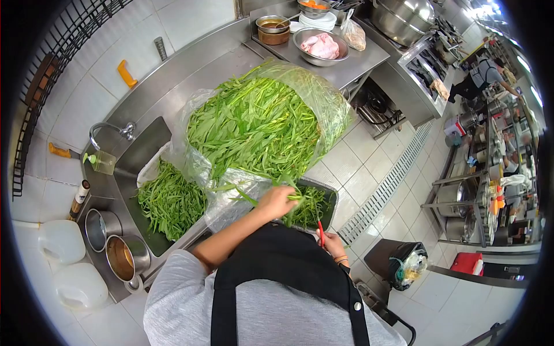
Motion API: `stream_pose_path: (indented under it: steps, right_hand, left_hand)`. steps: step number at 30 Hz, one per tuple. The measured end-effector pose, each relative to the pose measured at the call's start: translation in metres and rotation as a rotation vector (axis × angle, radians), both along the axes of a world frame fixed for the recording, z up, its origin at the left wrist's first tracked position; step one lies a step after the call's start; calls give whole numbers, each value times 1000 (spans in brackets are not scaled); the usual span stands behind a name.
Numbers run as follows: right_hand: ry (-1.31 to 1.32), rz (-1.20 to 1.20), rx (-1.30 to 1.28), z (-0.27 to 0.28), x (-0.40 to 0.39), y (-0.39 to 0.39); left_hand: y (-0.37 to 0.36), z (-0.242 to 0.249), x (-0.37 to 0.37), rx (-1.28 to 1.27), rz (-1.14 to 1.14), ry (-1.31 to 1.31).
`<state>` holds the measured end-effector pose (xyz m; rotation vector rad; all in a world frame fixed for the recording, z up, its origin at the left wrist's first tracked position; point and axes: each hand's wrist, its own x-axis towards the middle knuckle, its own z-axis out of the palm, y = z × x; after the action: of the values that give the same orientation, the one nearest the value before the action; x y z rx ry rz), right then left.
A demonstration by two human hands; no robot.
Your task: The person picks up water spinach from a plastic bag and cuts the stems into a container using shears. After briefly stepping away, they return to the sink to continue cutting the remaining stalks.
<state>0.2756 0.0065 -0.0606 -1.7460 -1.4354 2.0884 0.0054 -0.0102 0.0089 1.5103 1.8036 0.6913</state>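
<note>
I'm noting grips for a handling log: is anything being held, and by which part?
The left hand grips a few leafy stalks partway along. The right hand holds a red tool by its handle.

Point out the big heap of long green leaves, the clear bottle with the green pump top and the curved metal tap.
Big heap of long green leaves (254, 127): head view, its middle.
Clear bottle with green pump top (104, 164): head view, its body.
Curved metal tap (127, 131): head view, its base.
</note>
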Motion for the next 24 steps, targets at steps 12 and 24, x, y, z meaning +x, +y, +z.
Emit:
stream_pose_path:
  steps: [12, 24]
  right_hand:
    - [-274, 63, -16, -23, -9, 20]
    - [-195, 28, 43, -13, -4, 19]
  left_hand:
    - [-125, 66, -177, -616, 699, 888]
    - [-63, -47, -116, -61, 308, 366]
